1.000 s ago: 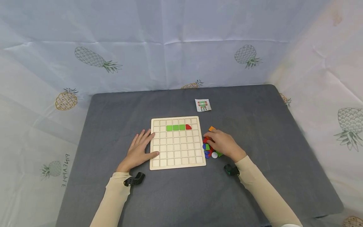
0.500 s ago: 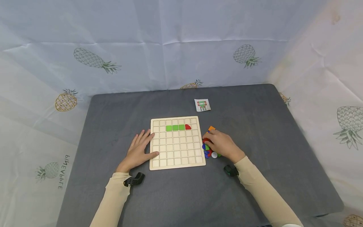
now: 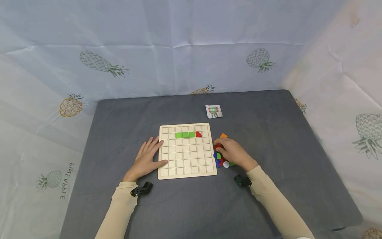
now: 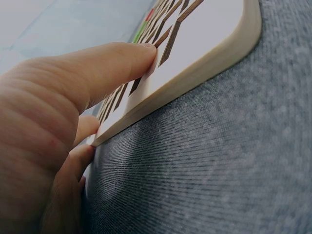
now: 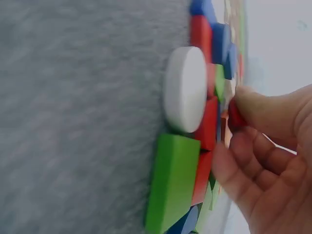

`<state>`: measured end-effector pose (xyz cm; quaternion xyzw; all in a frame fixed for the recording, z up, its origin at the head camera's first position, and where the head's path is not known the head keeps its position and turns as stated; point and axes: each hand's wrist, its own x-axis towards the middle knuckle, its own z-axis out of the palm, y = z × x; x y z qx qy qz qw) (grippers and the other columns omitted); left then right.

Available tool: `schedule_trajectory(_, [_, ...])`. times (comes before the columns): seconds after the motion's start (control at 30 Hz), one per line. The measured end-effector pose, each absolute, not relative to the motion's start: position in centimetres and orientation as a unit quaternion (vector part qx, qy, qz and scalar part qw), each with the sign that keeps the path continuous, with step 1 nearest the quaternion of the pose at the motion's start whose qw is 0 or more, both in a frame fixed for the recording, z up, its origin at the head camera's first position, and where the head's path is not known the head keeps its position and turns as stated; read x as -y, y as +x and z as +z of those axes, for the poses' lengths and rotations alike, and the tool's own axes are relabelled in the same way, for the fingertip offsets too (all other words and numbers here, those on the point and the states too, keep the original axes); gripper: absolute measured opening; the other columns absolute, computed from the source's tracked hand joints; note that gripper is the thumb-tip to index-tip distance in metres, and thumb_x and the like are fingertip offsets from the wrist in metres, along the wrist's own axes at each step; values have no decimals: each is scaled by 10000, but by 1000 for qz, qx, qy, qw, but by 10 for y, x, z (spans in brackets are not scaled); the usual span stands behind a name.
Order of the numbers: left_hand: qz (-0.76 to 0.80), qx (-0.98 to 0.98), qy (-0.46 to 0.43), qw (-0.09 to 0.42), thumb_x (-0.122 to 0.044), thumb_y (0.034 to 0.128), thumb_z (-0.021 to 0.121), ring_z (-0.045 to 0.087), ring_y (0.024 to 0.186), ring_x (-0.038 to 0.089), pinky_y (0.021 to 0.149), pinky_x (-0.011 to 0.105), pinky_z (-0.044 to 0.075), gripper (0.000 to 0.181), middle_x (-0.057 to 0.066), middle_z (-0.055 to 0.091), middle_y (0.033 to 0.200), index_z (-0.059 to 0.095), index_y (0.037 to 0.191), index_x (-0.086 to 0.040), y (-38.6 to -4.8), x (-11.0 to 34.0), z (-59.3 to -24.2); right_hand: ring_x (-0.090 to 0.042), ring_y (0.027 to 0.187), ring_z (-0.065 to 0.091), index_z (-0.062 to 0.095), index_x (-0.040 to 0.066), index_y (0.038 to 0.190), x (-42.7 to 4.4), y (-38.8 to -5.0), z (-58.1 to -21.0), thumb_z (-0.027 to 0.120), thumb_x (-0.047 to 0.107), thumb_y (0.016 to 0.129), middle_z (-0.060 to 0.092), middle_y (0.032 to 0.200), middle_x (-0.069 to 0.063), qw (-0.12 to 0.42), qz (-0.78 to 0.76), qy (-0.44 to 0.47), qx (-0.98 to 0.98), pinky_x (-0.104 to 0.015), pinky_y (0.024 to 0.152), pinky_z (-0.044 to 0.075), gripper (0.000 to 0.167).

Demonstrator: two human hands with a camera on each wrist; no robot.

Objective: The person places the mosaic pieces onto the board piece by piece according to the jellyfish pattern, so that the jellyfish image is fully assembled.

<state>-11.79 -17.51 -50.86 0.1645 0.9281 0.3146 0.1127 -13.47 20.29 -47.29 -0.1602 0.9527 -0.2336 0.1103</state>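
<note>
My left hand (image 3: pixel 145 162) rests on the left edge of a pale wooden grid board (image 3: pixel 186 162), fingers spread and thumb on its face. Three green squares (image 3: pixel 185 134) and a red quarter-circle (image 3: pixel 198 134) lie in a row near the board's far side. To the right of the board, my right hand (image 3: pixel 234 153) is over a pile of coloured blocks. In the right wrist view its thumb and a finger pinch a small red block (image 5: pixel 236 117), whose full shape is hidden. A white disc (image 5: pixel 187 90) and a green block (image 5: pixel 170 180) lie beside the hand.
A small card (image 3: pixel 214 111) with a printed red and green pattern lies beyond the board. Orange (image 3: pixel 223 135) and blue (image 5: pixel 222 41) pieces are also in the pile. All stand on a dark grey table (image 3: pixel 179 209), with a pineapple-print curtain (image 3: pixel 167 69) behind it.
My right hand shifts only slightly over the pile, its thumb and fingers around the red block. The left hand and the board stay in place.
</note>
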Motion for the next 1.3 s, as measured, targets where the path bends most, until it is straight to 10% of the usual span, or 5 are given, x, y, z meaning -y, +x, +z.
schedule_trajectory(0.77, [316,-929,158,114,-527,873,735,16,1604,326,1284,535,-30,943,81,149,1718,275,1619,-182,-117,176,-511,-205,864,524,715,61,1090,-151,-162,-446,684,147,974,608,1007,-71,64,-450,-159,-876,-316,765,467,148])
schedule_trajectory(1.3, [317,-928,153,118,-524,871,741,14,1604,324,1284,538,-38,936,74,150,1719,284,1617,-192,-118,173,-506,-216,955,608,690,108,1202,-112,-182,-448,626,199,1017,688,1060,-56,137,-504,-143,-841,-306,765,516,216])
